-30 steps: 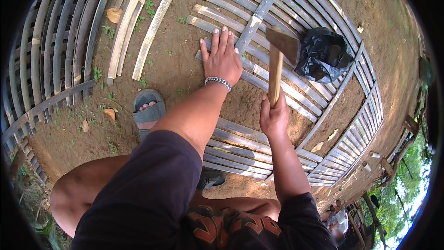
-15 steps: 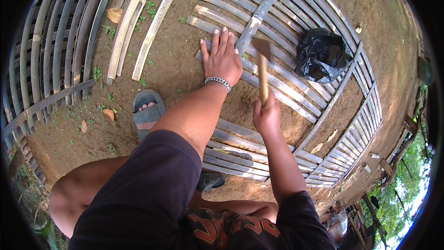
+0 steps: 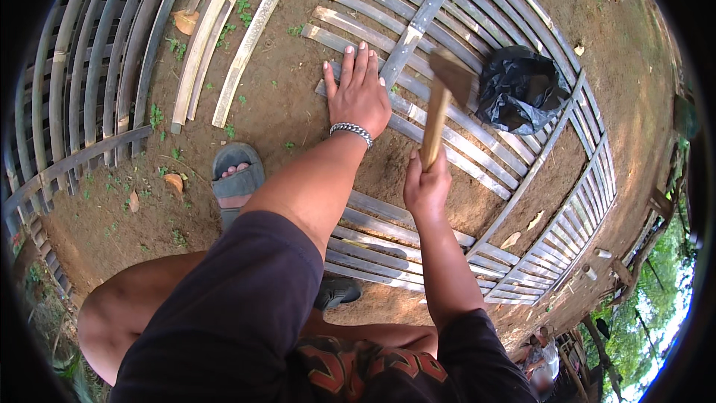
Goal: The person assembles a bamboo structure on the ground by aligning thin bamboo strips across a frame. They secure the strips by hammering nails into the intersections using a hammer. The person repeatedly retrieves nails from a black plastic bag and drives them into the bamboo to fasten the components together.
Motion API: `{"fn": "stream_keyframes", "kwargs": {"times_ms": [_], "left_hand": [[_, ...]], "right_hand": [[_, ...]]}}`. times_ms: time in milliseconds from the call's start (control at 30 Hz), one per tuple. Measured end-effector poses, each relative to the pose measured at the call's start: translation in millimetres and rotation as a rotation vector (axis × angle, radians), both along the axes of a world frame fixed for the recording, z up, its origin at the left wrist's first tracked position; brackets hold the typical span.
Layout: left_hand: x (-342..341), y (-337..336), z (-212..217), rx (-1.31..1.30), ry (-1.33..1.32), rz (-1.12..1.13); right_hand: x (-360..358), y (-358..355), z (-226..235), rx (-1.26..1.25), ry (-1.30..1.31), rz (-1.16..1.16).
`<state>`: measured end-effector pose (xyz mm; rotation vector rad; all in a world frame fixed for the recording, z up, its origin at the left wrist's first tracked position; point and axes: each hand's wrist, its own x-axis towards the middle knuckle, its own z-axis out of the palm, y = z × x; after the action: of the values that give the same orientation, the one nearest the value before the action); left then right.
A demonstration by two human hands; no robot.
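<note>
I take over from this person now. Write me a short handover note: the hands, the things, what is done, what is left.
Left hand: flat, palm down on the bamboo slat panel lying on the dirt.
Right hand: closed on the wooden handle of the hammer, head raised above the crossbar.
Done: many slats already lie across the crossbars.
Left: loose slats lie beside the panel; whether nails are set cannot be seen.

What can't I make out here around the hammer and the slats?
- Hammer head: motion-blurred in the head view; its face and any nail below can't be made out.
- Right hand grip: fingers wrap the handle, palm side hidden.
- Slats under the left hand: covered by the palm.
- Bag contents: hidden by black plastic.
</note>
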<state>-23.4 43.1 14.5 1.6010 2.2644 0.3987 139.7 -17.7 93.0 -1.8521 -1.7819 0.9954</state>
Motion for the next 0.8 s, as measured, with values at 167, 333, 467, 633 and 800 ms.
{"fn": "stream_keyframes", "kwargs": {"times_ms": [167,333,467,633,800], "left_hand": [[1.0,-0.9,-5.3,0.028,-0.008,0.007],[0.4,-2.5,-3.7,0.02,0.012,0.001],[1.0,-1.4,-1.8,0.016,0.011,-0.002],[-1.5,-2.5,-6.1,0.033,-0.008,0.024],[1.8,-1.9,-2.8,0.033,-0.019,0.011]], "right_hand": [[-1.2,-2.8,-14.6,-0.012,-0.117,0.03],[-1.4,8.1,1.9,0.068,-0.018,-0.036],[4.0,-2.8,-14.6,0.165,0.021,0.041],[2.2,4.4,-9.1,-0.062,-0.165,0.114],[7.0,-2.3,-19.6,0.112,-0.027,0.043]]}}
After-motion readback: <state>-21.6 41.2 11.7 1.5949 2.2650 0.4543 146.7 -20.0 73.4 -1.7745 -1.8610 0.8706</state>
